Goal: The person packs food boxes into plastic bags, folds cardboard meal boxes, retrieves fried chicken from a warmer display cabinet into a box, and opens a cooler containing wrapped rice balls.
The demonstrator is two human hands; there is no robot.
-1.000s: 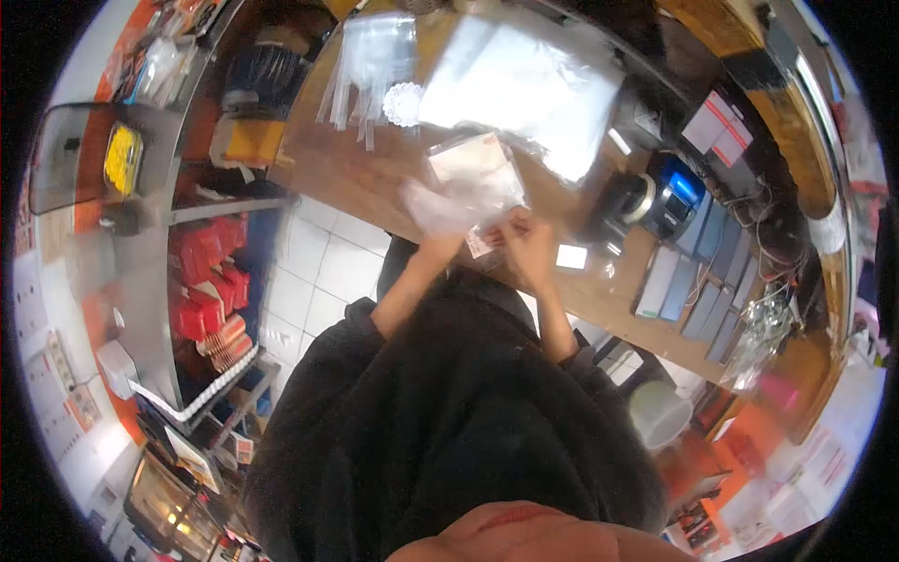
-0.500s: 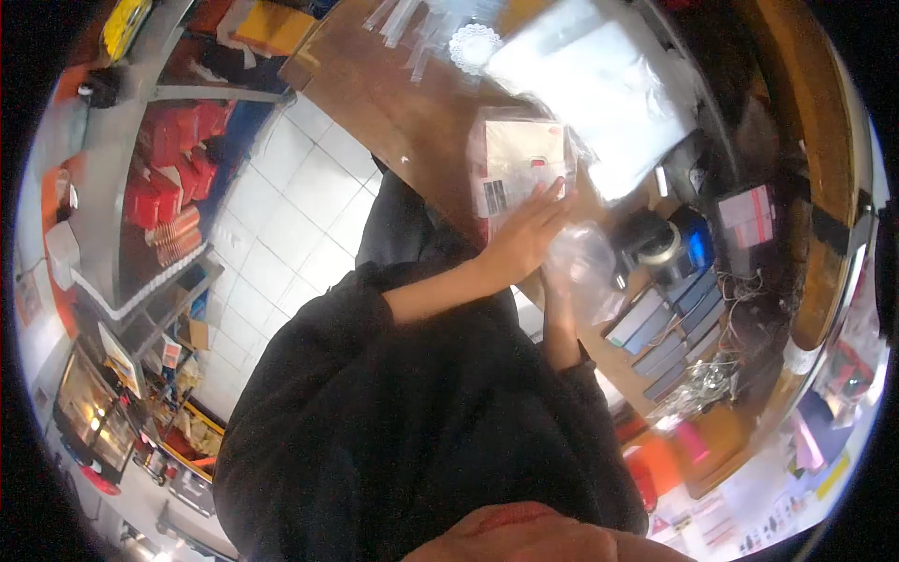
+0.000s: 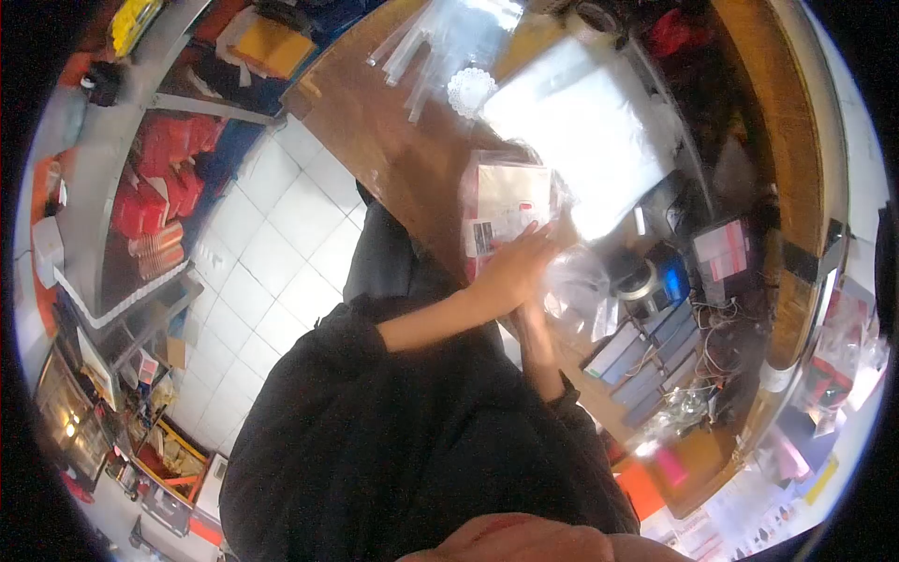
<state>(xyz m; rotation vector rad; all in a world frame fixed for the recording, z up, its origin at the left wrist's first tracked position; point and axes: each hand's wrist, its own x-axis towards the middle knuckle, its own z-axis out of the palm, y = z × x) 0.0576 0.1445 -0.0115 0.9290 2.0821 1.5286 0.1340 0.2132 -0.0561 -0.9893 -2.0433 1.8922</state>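
A flat cream packet with red edges point(image 3: 510, 192) lies in a clear wrapper on the wooden table point(image 3: 393, 140). My left hand point(image 3: 513, 267) rests on the packet's lower right part, its fingers stretched out and touching the surface near a small red mark. Just below it, partly covered by it, is my right hand point(image 3: 536, 328); its fingers are hidden. A crumpled clear plastic bag point(image 3: 576, 292) sits against the right side of both hands. Whether the right hand holds the bag cannot be made out.
Shiny plastic sheets point(image 3: 585, 131) lie beyond the packet, with a white doily point(image 3: 472, 91) and clear sleeves point(image 3: 435, 47) to their left. At right stand a tape roll point(image 3: 637, 279), grey boxes point(image 3: 646, 351) and tangled cables point(image 3: 721, 342). Red packs point(image 3: 154, 201) fill a left shelf.
Since one second ago the left hand has come down onto the packet, and the clear bag is now at the right of the hands. The view has turned and shifted.
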